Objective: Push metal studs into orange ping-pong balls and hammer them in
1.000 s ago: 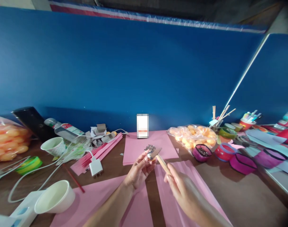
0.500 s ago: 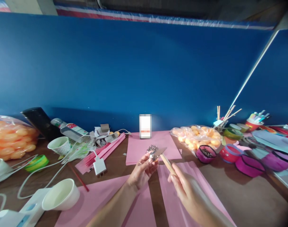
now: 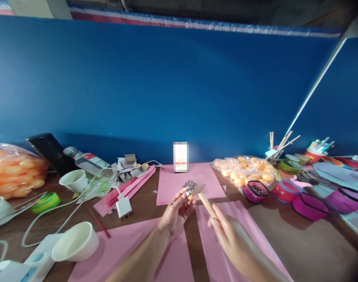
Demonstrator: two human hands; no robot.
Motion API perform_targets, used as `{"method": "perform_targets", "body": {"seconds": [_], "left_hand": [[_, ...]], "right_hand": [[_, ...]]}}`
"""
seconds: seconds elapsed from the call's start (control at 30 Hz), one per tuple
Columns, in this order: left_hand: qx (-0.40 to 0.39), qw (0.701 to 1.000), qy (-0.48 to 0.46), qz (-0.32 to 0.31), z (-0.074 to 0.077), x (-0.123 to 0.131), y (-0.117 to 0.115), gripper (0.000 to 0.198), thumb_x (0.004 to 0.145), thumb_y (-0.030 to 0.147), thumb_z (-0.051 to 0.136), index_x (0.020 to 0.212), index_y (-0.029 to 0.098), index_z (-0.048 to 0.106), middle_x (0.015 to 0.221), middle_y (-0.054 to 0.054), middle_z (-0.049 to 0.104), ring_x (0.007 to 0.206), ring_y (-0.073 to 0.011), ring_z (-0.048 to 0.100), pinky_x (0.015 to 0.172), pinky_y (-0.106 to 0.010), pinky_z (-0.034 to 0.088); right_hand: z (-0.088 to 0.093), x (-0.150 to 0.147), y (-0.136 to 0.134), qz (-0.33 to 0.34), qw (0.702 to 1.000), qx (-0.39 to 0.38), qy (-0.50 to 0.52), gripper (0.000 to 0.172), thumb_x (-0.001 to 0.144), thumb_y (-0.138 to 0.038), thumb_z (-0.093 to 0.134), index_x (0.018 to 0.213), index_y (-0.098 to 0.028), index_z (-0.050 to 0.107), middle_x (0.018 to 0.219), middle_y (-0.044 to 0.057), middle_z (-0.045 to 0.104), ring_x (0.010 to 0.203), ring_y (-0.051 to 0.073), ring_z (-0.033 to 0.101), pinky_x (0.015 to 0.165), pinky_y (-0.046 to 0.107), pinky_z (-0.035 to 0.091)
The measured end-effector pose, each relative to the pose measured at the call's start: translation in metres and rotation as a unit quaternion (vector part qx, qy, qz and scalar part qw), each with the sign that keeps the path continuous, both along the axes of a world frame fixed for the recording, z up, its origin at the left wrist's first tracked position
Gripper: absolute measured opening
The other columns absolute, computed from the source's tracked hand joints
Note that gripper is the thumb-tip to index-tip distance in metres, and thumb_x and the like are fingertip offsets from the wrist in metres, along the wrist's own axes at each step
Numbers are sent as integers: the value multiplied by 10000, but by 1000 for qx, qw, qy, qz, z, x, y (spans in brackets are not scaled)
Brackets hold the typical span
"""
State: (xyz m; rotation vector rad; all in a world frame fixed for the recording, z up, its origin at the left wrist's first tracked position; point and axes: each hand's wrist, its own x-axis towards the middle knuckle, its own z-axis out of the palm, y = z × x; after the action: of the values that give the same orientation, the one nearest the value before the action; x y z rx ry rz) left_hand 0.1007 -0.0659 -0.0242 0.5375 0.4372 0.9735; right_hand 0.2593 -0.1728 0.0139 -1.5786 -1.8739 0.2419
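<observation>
Near the middle of the table, my left hand is closed, its fingertips gripping a small yellow-orange ball, mostly hidden by fingers and tool. A cluster of shiny silver bits shows just above these fingertips; whether it is attached to the ball or lies behind it, I cannot tell. My right hand is wrapped round the wooden handle of a small hammer. Its grey, tapered head lies right at the ball, by the left fingertips; actual contact is unclear.
Pink paper sheets lie under and around my hands. To the right are a bag of orange balls, a purple bowl of dark bits and tape rolls. On the left stand a paper cup, a white charger and cables.
The hammer head has shifted slightly left and tilted over the ball. More of the yellow-orange surface now shows under it. Both hands stay nearly in place.
</observation>
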Motion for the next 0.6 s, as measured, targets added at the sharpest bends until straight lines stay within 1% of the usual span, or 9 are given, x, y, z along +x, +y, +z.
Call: {"method": "perform_targets", "body": {"seconds": [0.1, 0.23, 0.33, 0.4, 0.5, 0.6], "left_hand": [[-5, 1000, 5, 2, 1, -1, 0, 374, 754, 227, 626, 1119, 218, 544, 843, -29, 674, 759, -116, 639, 741, -224, 495], [9, 1000, -3, -10, -1, -2, 0, 398, 724, 174, 656, 1106, 221, 558, 837, -13, 669, 779, -104, 633, 768, -211, 482], [14, 1000, -1, -9, -2, -2, 0, 391, 723, 171, 656, 1100, 225, 565, 819, -6, 663, 736, -89, 626, 733, -197, 484], [15, 1000, 5, -12, -2, -2, 0, 393, 732, 189, 648, 1113, 232, 560, 826, -10, 659, 731, -93, 624, 721, -205, 485], [23, 1000, 7, -16, 1, -1, -2, 484, 727, 176, 652, 1183, 261, 515, 888, -18, 649, 790, -112, 621, 762, -230, 470], [33, 999, 3, -11, 2, 0, -3, 597, 706, 135, 666, 1245, 285, 459, 912, -16, 637, 806, -113, 612, 796, -246, 449]], "right_hand": [[1, -1, 3, -2, 1000, -9, -3, 407, 915, -297, 285, 1259, -128, 422, 780, 89, 677, 591, 168, 634, 499, 249, 513], [3, -1, 2, -3, 1000, 14, -5, 396, 911, -300, 293, 1246, -135, 425, 780, 88, 680, 637, 185, 645, 546, 275, 526], [9, -1, 0, 1, 1000, 14, -8, 392, 911, -293, 299, 1250, -142, 426, 772, 84, 682, 628, 183, 644, 541, 269, 523], [14, -1, -2, 5, 1000, 15, -11, 396, 911, -288, 310, 1269, -156, 413, 781, 80, 681, 630, 177, 644, 556, 262, 524], [18, -2, -3, 16, 1000, 7, -19, 423, 916, -272, 305, 1322, -168, 364, 838, 90, 678, 691, 172, 654, 609, 251, 528], [15, -1, -2, 21, 999, -3, -27, 420, 916, -266, 303, 1321, -176, 369, 825, 85, 682, 695, 174, 656, 608, 249, 531]]}}
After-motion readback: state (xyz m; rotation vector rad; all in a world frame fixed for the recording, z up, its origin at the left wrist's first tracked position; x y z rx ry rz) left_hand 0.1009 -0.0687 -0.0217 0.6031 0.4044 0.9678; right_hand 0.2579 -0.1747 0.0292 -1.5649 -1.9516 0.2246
